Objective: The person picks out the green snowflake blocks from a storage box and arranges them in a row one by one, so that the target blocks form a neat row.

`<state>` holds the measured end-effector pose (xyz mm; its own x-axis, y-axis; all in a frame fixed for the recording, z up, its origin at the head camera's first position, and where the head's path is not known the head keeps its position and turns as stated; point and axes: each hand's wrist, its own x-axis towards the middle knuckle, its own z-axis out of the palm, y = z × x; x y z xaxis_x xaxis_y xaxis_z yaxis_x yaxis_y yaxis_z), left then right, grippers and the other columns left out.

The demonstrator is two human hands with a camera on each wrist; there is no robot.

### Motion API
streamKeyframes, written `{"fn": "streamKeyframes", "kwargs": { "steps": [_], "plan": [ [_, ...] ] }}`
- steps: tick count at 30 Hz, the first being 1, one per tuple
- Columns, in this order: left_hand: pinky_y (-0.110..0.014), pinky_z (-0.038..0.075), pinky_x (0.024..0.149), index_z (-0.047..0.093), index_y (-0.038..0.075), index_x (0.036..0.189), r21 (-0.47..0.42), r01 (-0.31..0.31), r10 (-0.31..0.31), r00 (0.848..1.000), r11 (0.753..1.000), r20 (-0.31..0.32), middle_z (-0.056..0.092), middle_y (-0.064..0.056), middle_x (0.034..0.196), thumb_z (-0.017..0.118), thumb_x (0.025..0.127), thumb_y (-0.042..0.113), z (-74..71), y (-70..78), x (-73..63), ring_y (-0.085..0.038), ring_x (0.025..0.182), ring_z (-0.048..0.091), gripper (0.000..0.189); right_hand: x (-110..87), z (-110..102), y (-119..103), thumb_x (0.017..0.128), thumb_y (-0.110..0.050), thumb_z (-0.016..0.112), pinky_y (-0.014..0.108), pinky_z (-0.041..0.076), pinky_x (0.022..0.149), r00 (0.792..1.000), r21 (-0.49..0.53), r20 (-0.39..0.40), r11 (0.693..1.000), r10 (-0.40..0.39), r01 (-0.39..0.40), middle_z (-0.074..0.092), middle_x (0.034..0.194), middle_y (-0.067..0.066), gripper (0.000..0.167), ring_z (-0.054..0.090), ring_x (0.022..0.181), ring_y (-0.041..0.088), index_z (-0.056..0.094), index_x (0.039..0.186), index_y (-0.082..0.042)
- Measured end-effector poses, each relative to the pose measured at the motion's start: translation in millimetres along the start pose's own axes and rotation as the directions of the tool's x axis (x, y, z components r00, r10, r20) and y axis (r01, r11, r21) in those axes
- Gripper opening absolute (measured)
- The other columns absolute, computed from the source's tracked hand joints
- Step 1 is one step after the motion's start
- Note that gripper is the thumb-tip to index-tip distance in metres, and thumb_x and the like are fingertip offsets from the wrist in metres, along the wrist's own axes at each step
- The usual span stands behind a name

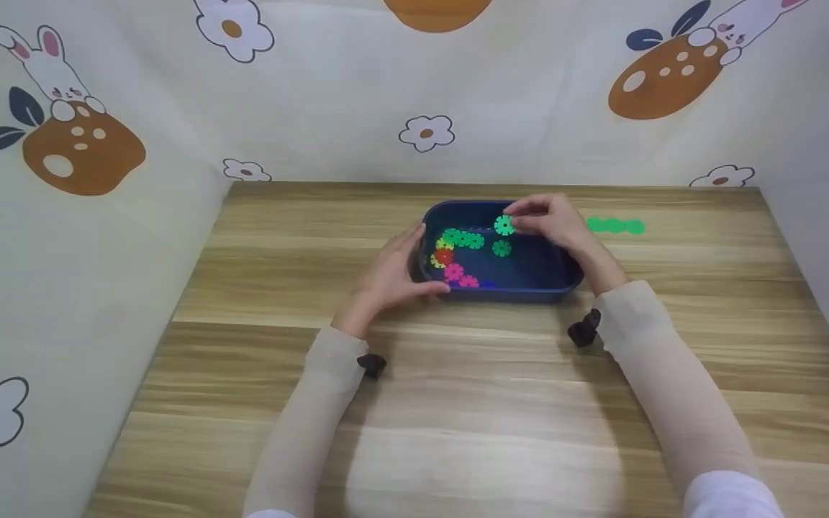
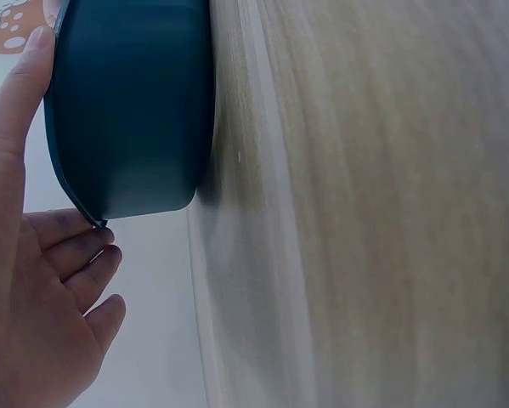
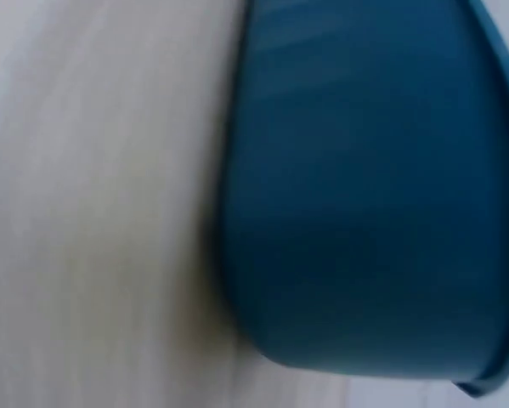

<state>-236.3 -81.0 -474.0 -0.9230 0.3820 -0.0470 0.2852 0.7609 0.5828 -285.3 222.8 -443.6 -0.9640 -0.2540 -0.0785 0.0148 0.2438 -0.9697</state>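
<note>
A dark blue plastic tray (image 1: 529,293) stands on the table with toothed plastic discs inside. My right hand (image 1: 557,219) pinches a green toothed disc (image 1: 504,225) over the tray. Beneath it lies another green disc (image 1: 501,248). Farther left in the tray are a short row of green discs (image 1: 463,239), a red disc (image 1: 444,256), yellow ones and pink discs (image 1: 454,272). My left hand (image 1: 389,273) spans the tray's left front corner, thumb along the front rim and fingers at the left side. In the left wrist view, the thumb (image 2: 20,98) touches the rim. The right wrist view shows only the tray's outer wall (image 3: 364,212).
Right of the tray, a row of green discs (image 1: 614,226) lies on the wood-grain table (image 1: 486,403), partly behind my right wrist. Patterned cloth walls (image 1: 335,93) close off the back and both sides. Small black devices (image 1: 584,329) are strapped at both wrists.
</note>
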Motion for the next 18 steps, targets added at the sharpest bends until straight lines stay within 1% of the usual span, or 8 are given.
{"fn": "streamKeyframes", "kwargs": {
  "steps": [1,6,9,14,18],
  "plan": [
    [-0.051,0.022,0.126,0.019,0.017,0.161,0.002,-0.006,0.006,1.000,1.000,-0.004,0.021,-0.007,0.168,0.078,0.074,0.064,0.1,0.0,0.3,-0.031,0.155,0.021,0.115,-0.3,-3,-2,0.092,0.001,0.066,0.021,0.061,0.078,1.000,-0.012,-0.004,1.000,-0.009,0.009,0.073,0.086,-0.012,0.031,0.070,0.079,0.000,0.063,0.119,0.016],
    [-0.051,0.022,0.126,0.018,0.017,0.161,-0.002,0.003,-0.003,1.000,1.000,-0.006,0.020,-0.007,0.168,0.078,0.074,0.063,0.3,-0.4,0.7,-0.032,0.155,0.021,0.115,-3.3,-17,-11,0.093,-0.005,0.068,0.017,0.060,0.075,0.999,-0.041,-0.034,0.999,-0.011,0.010,0.073,0.088,-0.014,0.033,0.069,0.079,-0.002,0.064,0.120,0.013],
    [-0.051,0.021,0.126,0.018,0.017,0.161,-0.006,0.004,-0.004,1.000,1.000,-0.005,0.020,-0.008,0.168,0.079,0.073,0.063,0.4,-0.4,1.0,-0.031,0.155,0.020,0.116,-5.6,-25,-15,0.092,-0.005,0.068,0.015,0.059,0.075,0.998,-0.024,-0.056,1.000,-0.006,0.005,0.073,0.088,-0.014,0.034,0.069,0.080,-0.002,0.063,0.121,0.013],
    [-0.050,0.021,0.126,0.018,0.017,0.161,-0.009,0.004,-0.004,1.000,1.000,-0.004,0.019,-0.007,0.168,0.079,0.074,0.062,0.8,-0.7,1.3,-0.032,0.155,0.020,0.116,-10.2,-40,-18,0.092,-0.004,0.068,0.013,0.059,0.075,0.996,-0.001,-0.089,1.000,-0.031,0.031,0.074,0.087,-0.012,0.032,0.070,0.081,-0.001,0.063,0.119,0.013],
    [-0.050,0.021,0.126,0.018,0.018,0.161,-0.009,0.009,-0.009,1.000,1.000,-0.007,0.019,-0.007,0.168,0.079,0.074,0.062,1.3,-0.9,1.4,-0.031,0.155,0.020,0.115,-14.2,-51,-18,0.091,-0.006,0.070,0.013,0.059,0.074,0.991,0.009,-0.124,0.999,-0.043,0.045,0.074,0.087,-0.011,0.026,0.071,0.080,0.000,0.069,0.114,0.006]
  ]
}}
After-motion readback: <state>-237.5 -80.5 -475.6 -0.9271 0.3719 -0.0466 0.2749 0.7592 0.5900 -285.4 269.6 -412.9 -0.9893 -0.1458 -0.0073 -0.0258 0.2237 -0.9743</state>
